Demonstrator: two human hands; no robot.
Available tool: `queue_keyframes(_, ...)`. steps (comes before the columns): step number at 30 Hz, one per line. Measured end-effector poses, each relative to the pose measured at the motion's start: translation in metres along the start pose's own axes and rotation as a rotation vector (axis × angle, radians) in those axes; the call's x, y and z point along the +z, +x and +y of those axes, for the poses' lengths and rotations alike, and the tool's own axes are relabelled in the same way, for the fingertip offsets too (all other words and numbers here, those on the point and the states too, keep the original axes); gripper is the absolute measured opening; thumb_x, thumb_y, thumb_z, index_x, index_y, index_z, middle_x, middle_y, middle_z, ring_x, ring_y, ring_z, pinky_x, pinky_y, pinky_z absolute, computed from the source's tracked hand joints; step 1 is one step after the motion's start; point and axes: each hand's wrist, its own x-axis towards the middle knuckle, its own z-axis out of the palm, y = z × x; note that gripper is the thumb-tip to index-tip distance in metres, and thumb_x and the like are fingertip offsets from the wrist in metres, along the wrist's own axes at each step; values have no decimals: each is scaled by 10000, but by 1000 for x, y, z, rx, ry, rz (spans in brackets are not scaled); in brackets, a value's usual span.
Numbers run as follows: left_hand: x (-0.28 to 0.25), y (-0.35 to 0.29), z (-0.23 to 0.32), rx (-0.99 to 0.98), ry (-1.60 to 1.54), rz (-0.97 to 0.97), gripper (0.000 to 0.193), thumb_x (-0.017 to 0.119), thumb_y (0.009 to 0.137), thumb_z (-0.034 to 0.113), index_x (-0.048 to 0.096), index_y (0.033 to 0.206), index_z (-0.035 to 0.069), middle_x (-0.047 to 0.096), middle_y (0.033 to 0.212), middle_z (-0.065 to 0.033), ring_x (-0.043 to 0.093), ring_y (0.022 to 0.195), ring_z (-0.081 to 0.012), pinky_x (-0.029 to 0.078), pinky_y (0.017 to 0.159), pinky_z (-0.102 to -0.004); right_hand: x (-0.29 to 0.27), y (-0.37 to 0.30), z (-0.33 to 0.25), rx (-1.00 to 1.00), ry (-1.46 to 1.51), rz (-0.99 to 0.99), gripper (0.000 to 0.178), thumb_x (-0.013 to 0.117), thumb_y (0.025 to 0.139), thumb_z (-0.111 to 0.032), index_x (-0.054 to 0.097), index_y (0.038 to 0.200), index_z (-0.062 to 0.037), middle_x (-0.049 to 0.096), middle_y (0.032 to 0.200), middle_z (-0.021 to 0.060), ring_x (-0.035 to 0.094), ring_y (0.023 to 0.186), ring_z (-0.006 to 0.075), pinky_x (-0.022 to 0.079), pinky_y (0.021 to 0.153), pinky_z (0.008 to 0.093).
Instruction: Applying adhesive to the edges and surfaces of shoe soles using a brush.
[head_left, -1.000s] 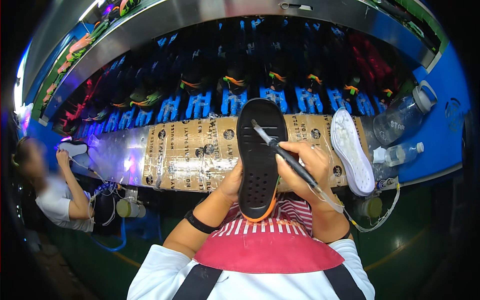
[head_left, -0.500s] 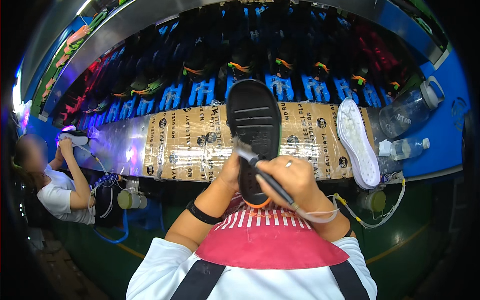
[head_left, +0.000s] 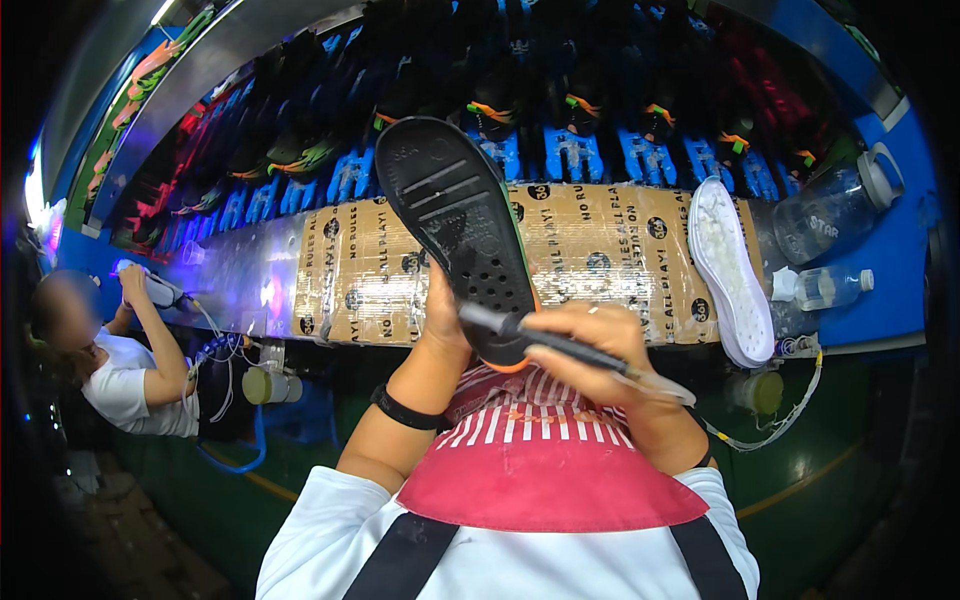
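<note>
A black shoe [head_left: 455, 205] is held with its underside up, grooves across the wide end and small holes toward the narrow end, which has an orange edge. My left hand [head_left: 443, 310] is closed round its left side near the narrow end, fingers partly hidden beneath. My right hand [head_left: 595, 345] grips a brush [head_left: 570, 347] with a dark handle; a clear tube runs from its rear. Motion blurs the bristles, which lie over the holed end of the shoe. A white shoe sole [head_left: 722, 260] rests at the right, its hollow side up.
Printed cardboard [head_left: 590, 250] covers the bench in front of me. Two clear bottles [head_left: 825, 225] lie at the right. Behind, blue racks [head_left: 575, 155] carry several dark shoes with orange laces. At the left, another person [head_left: 130, 375] handles a white piece.
The shoe has tilted to the left and shifted up, showing its holed end. The brush has moved from the shoe's middle down to the narrow end.
</note>
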Motion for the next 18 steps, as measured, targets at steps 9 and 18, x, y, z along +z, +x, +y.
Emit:
queue_keyframes(9,-5,6,13,-28,-125,-62,758,360,855,639,466,1243,-3,559,1129,-203,554,1039,-318,509,841,-426,10,-4,2,116,105,-117,219,697,733,-58,655,939,2,646,728,103,626,610,182,462,534,267)
queue_keyframes(18,-26,10,23,-44,-45,22,930,487,741,716,413,1263,-50,541,1119,-238,564,1022,-341,514,827,-460,9,-10,17,251,157,-149,222,689,749,-41,668,965,7,663,778,86,599,642,101,455,567,224)
